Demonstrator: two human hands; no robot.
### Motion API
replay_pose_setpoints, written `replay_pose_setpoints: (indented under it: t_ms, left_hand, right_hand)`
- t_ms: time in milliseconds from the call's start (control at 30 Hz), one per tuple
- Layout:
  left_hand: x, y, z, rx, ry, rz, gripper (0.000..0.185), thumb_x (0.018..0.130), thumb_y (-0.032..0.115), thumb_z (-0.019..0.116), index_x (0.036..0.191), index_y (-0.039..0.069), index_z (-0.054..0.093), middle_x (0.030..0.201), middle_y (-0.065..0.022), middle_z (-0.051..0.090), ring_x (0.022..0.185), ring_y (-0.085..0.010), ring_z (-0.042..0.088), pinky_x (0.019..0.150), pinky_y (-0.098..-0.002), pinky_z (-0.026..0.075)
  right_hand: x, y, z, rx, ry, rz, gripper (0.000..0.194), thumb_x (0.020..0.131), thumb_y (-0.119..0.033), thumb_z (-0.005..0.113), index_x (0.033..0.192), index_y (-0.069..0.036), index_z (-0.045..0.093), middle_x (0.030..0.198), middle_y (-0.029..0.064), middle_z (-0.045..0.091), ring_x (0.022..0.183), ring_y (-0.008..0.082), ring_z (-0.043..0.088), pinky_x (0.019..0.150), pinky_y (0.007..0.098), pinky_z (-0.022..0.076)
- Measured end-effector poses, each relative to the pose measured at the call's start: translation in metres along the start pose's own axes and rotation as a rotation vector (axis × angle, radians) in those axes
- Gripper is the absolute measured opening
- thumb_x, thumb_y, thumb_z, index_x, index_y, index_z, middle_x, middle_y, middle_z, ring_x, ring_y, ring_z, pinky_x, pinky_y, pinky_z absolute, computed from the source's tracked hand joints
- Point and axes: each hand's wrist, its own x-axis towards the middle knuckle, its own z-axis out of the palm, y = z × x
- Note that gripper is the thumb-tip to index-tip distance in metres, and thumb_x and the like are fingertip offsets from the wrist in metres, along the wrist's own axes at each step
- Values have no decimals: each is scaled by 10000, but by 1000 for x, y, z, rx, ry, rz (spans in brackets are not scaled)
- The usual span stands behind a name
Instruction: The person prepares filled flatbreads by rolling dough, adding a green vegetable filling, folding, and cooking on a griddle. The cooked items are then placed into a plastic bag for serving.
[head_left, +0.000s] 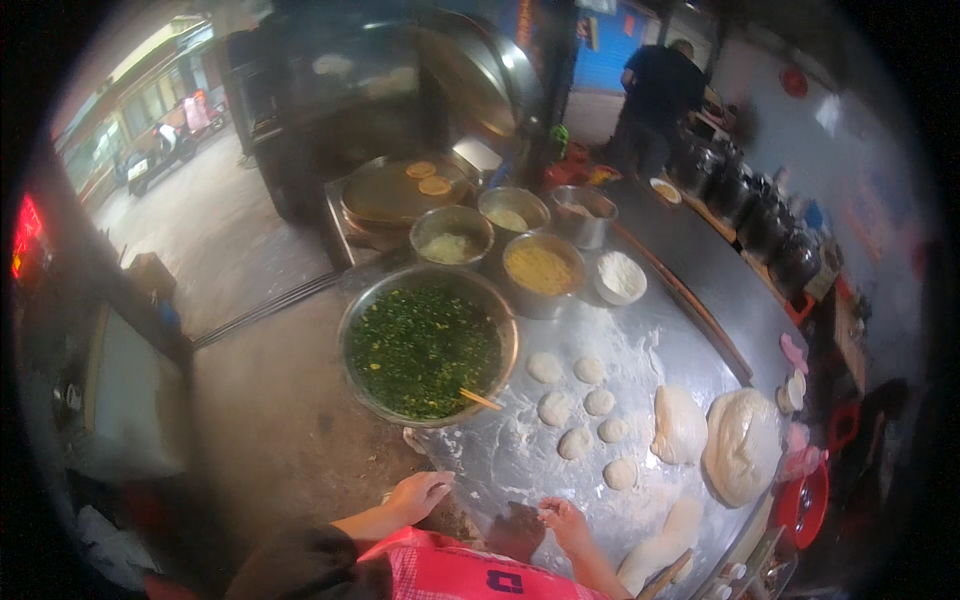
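Note:
My left hand (420, 496) is at the near left corner of the steel table (517, 450), fingers bent and palm turned away. My right hand (564, 521) hovers over or rests on the table's near edge, fingers loosely curled and apart, with nothing seen in it. Beyond it, several round dough balls (576, 443) sit on the floured steel. A dough roll (666, 546) lies right of my right hand, beside a wooden-handled tool (667, 576). Two larger dough lumps, one flatter (679, 425) and one big and rounded (742, 446), rest farther right.
A wide bowl of chopped greens (424, 352) with chopsticks (480, 399) stands left. Behind are bowls of yellow filling (538, 268) and white flour (621, 277), and a griddle (375, 195) with two flatbreads. A wooden rod (686, 300) lies lengthwise. A person (660, 90) stands far back.

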Motion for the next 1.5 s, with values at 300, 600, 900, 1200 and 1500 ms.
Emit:
replay_pose_setpoints:
  t_ms: [300, 600, 900, 1200, 1500]
  left_hand:
    - [-58, -114, -141, 81, 166, 231, 292, 963, 285, 572, 1174, 110, 671, 1073, -138, 698, 967, -324, 672, 839, -396, 542]
    - [-248, -317, -334, -162, 794, -557, 271, 947, 269, 576, 1069, 69, 713, 1008, -161, 712, 956, -311, 689, 847, -374, 529]
    - [-198, -352, -364, -691, 885, -741, 258, 1007, 197, 535, 1095, 8, 686, 1009, -112, 733, 942, -177, 698, 841, -298, 534]
    - [-47, -402, -436, -411, 549, -536, 247, 999, 196, 548, 1107, 15, 677, 1000, -121, 732, 953, -187, 696, 839, -302, 522]
    - [-73, -566, -487, -443, 502, -1026, 330, 993, 312, 550, 1026, 15, 690, 904, -106, 725, 802, -166, 680, 735, -315, 538]
  right_hand:
    - [69, -118, 196, -38, -260, -6, 326, 935, -109, 597, 1235, 12, 562, 1187, 87, 633, 980, 161, 620, 874, 292, 488]
    - [170, -234, 468, -260, -807, 48, 418, 962, -187, 615, 1341, -27, 536, 1276, 79, 607, 1112, 173, 582, 963, 341, 465]
    - [264, -278, 529, -237, -431, 212, 435, 882, -118, 672, 1292, -55, 544, 1056, 49, 642, 881, 116, 600, 747, 264, 496]
    - [445, -280, 508, 351, 102, 124, 417, 900, -115, 643, 1295, -125, 511, 1207, 26, 587, 1033, 154, 570, 808, 323, 470]
    - [513, -326, 497, 565, 292, 141, 418, 873, -53, 669, 1227, -99, 452, 1083, 78, 570, 842, 232, 609, 629, 408, 578]
